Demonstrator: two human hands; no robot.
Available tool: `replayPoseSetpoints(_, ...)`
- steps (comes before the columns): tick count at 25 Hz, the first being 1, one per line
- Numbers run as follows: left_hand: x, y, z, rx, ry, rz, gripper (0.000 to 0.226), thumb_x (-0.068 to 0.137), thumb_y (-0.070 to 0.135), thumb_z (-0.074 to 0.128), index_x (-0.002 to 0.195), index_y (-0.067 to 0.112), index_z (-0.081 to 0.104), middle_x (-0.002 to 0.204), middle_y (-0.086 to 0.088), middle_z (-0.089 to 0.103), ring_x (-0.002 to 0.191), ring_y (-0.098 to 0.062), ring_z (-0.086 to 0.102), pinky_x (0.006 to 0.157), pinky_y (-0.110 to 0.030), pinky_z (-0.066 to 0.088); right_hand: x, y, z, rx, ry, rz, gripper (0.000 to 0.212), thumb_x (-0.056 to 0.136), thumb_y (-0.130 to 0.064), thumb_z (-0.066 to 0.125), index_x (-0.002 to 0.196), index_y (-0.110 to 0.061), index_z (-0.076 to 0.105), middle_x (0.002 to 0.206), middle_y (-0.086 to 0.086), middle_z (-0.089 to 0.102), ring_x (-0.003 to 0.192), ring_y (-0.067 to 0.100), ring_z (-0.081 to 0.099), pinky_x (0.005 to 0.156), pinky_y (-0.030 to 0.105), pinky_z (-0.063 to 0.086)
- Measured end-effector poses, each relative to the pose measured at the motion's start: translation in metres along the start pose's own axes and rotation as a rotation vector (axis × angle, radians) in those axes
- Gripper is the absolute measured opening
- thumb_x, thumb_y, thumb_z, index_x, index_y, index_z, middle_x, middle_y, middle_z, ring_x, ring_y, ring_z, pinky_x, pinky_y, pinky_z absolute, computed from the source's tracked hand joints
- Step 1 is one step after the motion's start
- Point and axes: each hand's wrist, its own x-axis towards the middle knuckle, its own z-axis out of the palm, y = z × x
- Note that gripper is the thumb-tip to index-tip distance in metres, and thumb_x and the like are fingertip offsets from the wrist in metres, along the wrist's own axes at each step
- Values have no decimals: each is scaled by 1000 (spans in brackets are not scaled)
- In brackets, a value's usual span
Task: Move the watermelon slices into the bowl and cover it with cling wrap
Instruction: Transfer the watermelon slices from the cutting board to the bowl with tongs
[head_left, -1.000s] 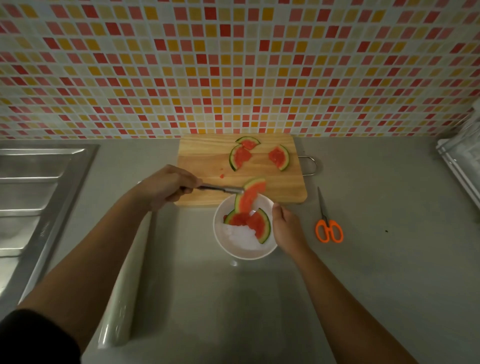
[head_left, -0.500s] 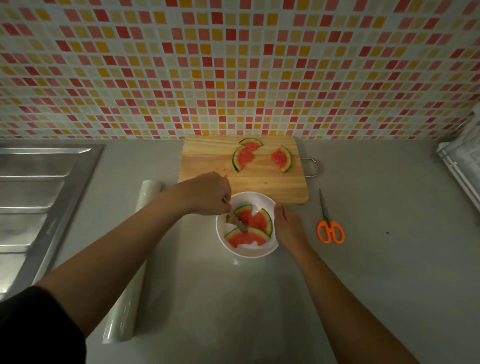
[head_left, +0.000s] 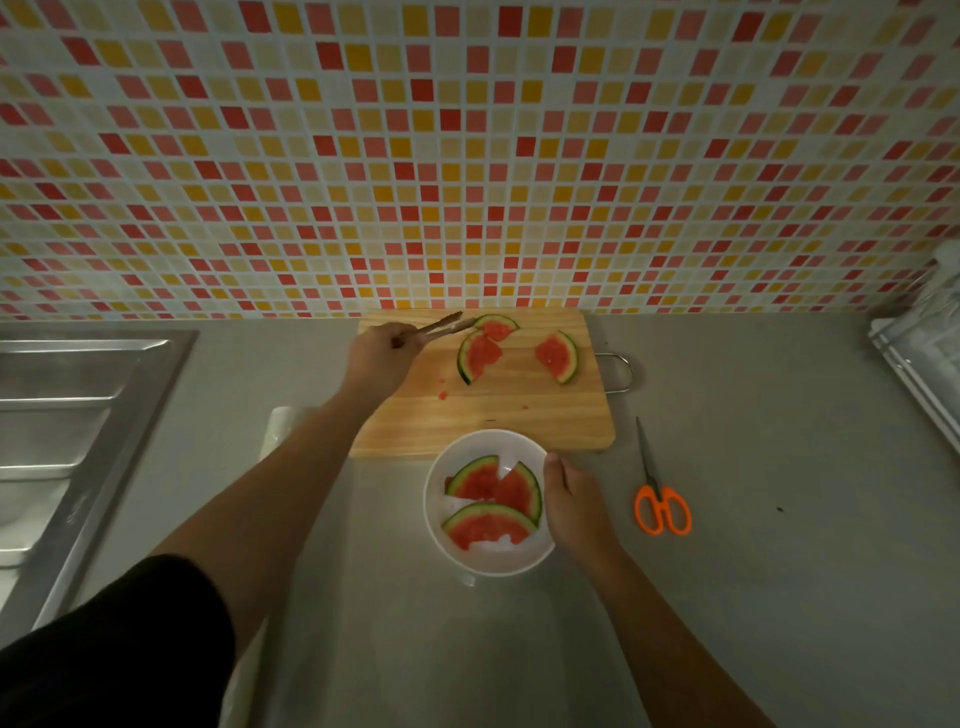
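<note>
Progress about half: three watermelon slices in bowl, three on cutting board; left hand grips tongs at far slice, right hand holds bowl rim, cling wrap roll unused.

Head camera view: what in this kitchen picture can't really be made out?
Head view:
Clear cling wrap roll: only its end shows; the left forearm covers the rest.
Metal tongs in the left hand: tips blurred, contact with the far watermelon slice unclear.
Right hand at the white round bowl: fingers hidden, grip unclear.
Pale object: cut off by right edge.
</note>
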Motion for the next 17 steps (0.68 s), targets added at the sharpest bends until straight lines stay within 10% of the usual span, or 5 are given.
replayPoseSetpoints(9, 46, 8, 25, -23, -127, -9, 32, 94, 31, 55, 117, 13, 66, 120, -8, 64, 112, -25, 55, 91, -27, 39, 3, 2, 0, 7, 6, -10, 37, 100, -22, 34, 76, -5, 57, 79, 16, 61, 75, 24, 52, 66, 29, 33)
replayPoseSetpoints(17, 37, 14, 16, 234, -181, 350, 29, 93, 27, 57, 117, 14, 66, 116, -6, 67, 109, -23, 58, 89, -21, 36, 1, 0, -2, 1, -3, -30, 43, 101, -24, 32, 82, 4, 59, 76, 16, 59, 73, 24, 53, 68, 35, 39)
